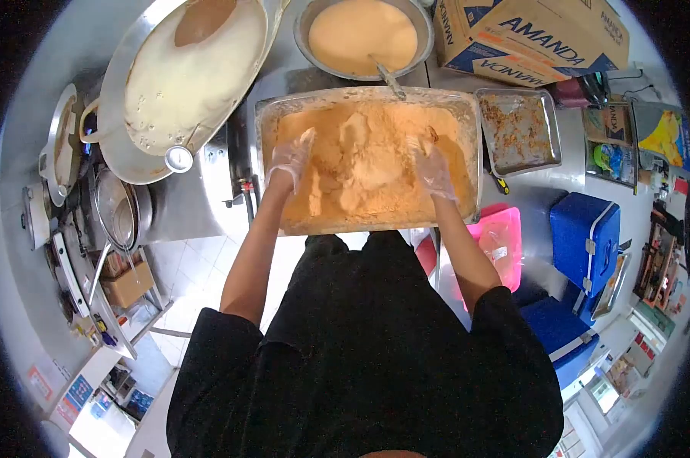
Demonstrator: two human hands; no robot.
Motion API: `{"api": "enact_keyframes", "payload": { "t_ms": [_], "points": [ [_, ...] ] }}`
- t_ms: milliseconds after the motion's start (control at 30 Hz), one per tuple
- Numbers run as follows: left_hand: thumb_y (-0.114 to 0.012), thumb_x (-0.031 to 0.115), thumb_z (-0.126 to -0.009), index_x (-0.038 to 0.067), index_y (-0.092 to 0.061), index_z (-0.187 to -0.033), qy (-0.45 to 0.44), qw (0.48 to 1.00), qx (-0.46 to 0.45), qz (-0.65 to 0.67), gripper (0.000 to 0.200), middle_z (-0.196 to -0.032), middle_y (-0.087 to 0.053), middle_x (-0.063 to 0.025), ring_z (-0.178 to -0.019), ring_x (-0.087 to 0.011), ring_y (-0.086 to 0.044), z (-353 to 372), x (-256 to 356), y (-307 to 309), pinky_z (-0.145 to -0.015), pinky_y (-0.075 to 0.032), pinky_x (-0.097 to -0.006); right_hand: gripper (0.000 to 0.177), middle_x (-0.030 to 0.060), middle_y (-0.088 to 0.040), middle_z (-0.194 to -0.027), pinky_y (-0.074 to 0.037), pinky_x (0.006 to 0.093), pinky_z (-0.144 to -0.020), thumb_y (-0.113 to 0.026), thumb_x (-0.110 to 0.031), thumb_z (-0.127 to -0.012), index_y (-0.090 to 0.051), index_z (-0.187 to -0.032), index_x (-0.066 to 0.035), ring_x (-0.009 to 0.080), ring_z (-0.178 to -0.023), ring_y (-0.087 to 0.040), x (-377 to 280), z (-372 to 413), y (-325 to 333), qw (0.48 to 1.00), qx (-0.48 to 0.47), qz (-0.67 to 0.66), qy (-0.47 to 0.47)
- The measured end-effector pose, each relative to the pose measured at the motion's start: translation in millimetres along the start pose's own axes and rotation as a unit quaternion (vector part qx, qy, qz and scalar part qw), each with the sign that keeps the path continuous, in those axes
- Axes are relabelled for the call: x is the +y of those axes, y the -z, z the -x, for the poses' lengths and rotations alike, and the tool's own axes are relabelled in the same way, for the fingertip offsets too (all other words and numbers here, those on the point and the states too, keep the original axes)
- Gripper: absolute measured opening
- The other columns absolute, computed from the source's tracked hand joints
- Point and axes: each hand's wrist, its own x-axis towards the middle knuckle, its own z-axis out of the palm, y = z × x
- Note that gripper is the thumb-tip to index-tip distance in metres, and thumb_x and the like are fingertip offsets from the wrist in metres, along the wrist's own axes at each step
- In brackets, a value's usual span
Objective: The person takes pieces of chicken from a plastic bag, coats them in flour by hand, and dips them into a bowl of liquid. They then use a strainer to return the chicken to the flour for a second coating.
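A wide clear tub (467,214) of orange-tinted flour (337,195) stands in front of me on the steel counter. Pale, flour-coated lumps (372,164) are heaped in its middle; what lies under the coating cannot be made out. Both my hands wear clear plastic gloves. On the left side of the heap, my left hand (290,160) rests in the flour, its dusted fingers stretched forward and open. My right hand (433,169) is on the heap's other side, fingers also extended and partly buried in flour. Neither hand visibly grips a piece.
Behind the tub sits a metal bowl of orange batter (364,34) with a utensil handle (391,80) leaning out. A large pan of foaming oil (185,91) with a dial thermometer (178,159) is at left. A stained metal tray (519,130) and an AMANDA carton (532,38) stand right.
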Motion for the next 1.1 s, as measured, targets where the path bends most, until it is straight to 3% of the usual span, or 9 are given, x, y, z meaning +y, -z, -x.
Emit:
{"api": "enact_keyframes", "payload": {
  "t_ms": [267, 333, 467, 533, 633, 733, 833, 933, 1100],
  "points": [
    [-0.039, 0.042, -0.099, 0.007, -0.014, -0.154, -0.149, 0.960, -0.083, -0.222, 0.070, -0.155, -0.030, -0.0142, -0.141, -0.0243, -0.031, -36, -18, -82, -0.116, -0.024, -0.0409, 0.079, 0.0242, -0.025, -0.153, -0.026, 0.0472, -0.111, -0.040, -0.062, -0.092, -0.031, -0.147, -0.007, 0.0318, -0.138, -0.028, -26, -17, -49, 0.983, -0.106, 0.106, -0.102],
    [-0.032, 0.047, -0.101, 0.007, -0.013, -0.154, 0.080, 0.948, -0.157, 0.265, 0.069, -0.160, -0.014, -0.0116, -0.147, -0.0194, -0.015, 4, 63, -64, -0.119, -0.015, -0.0368, 0.087, 0.0218, -0.022, -0.156, -0.020, 0.0471, -0.117, -0.038, -0.069, -0.090, -0.027, -0.151, -0.009, 0.0302, -0.146, -0.019, -56, -15, -49, 0.977, -0.153, 0.071, -0.132],
    [-0.030, 0.050, -0.102, 0.008, -0.014, -0.154, 0.068, 0.933, -0.113, 0.335, 0.069, -0.160, -0.018, -0.0101, -0.146, -0.0188, -0.019, 4, 64, -56, -0.118, -0.017, -0.0353, 0.086, 0.0088, -0.016, -0.160, -0.010, 0.0522, -0.118, -0.022, -0.072, -0.090, -0.023, -0.153, -0.013, 0.0258, -0.147, -0.017, -13, -41, -70, 0.960, -0.136, 0.242, -0.038],
    [-0.034, 0.052, -0.101, 0.008, -0.018, -0.153, -0.075, 0.993, -0.069, 0.053, 0.070, -0.155, -0.031, -0.0129, -0.139, -0.0222, -0.033, -34, 0, -58, -0.114, -0.026, -0.0344, 0.059, 0.0182, -0.033, -0.152, -0.025, 0.0472, -0.115, -0.039, -0.039, -0.101, -0.030, -0.149, -0.006, 0.0329, -0.140, -0.030, -9, -22, -60, 0.995, -0.025, 0.066, 0.073],
    [-0.034, 0.047, -0.102, 0.009, -0.021, -0.153, -0.289, 0.945, -0.062, -0.139, 0.064, -0.146, -0.045, -0.0126, -0.129, -0.0238, -0.046, -38, -31, -23, -0.109, -0.035, -0.0362, 0.071, 0.0148, -0.025, -0.156, -0.025, 0.0361, -0.116, -0.037, -0.054, -0.098, -0.026, -0.151, -0.008, 0.0237, -0.143, -0.027, -58, 29, -3, 0.985, -0.106, 0.092, 0.096],
    [-0.030, 0.039, -0.104, 0.008, -0.022, -0.152, -0.103, 0.967, -0.107, 0.208, 0.058, -0.142, -0.051, -0.0116, -0.126, -0.0267, -0.051, 2, -12, -7, -0.106, -0.039, -0.0390, 0.069, 0.0172, -0.030, -0.153, -0.030, 0.0293, -0.112, -0.040, -0.049, -0.099, -0.025, -0.151, -0.005, 0.0241, -0.142, -0.030, 11, 9, 6, 0.970, -0.129, 0.178, 0.108],
    [-0.028, 0.044, -0.103, 0.009, -0.020, -0.153, -0.004, 0.990, -0.068, -0.122, 0.061, -0.150, -0.041, -0.0116, -0.134, -0.0293, -0.043, -11, -30, -10, -0.110, -0.034, -0.0411, 0.069, 0.0150, -0.028, -0.155, -0.027, 0.0301, -0.113, -0.038, -0.047, -0.099, -0.023, -0.151, -0.005, 0.0234, -0.143, -0.028, 199, -178, 29, 0.840, -0.382, -0.204, -0.328],
    [-0.029, 0.026, -0.103, 0.010, -0.021, -0.152, -0.242, 0.878, -0.048, -0.410, 0.052, -0.157, -0.025, -0.0156, -0.141, -0.0274, -0.033, -32, -90, -65, -0.119, -0.019, -0.0429, 0.068, 0.0108, -0.025, -0.157, -0.023, 0.0350, -0.116, -0.038, -0.047, -0.098, -0.023, -0.152, -0.009, 0.0222, -0.144, -0.026, 142, -90, -70, 0.945, -0.123, 0.271, 0.134],
    [-0.022, 0.034, -0.104, 0.015, -0.007, -0.155, -0.017, 0.989, -0.132, -0.064, 0.056, -0.160, -0.015, -0.0127, -0.145, -0.0257, -0.023, -17, 4, -70, -0.120, -0.014, -0.0430, 0.051, 0.0108, -0.034, -0.153, -0.026, 0.0377, -0.115, -0.038, -0.027, -0.101, -0.032, -0.148, -0.007, 0.0243, -0.138, -0.037, -77, 20, -50, 0.982, -0.111, 0.130, -0.083]
  ]
}}
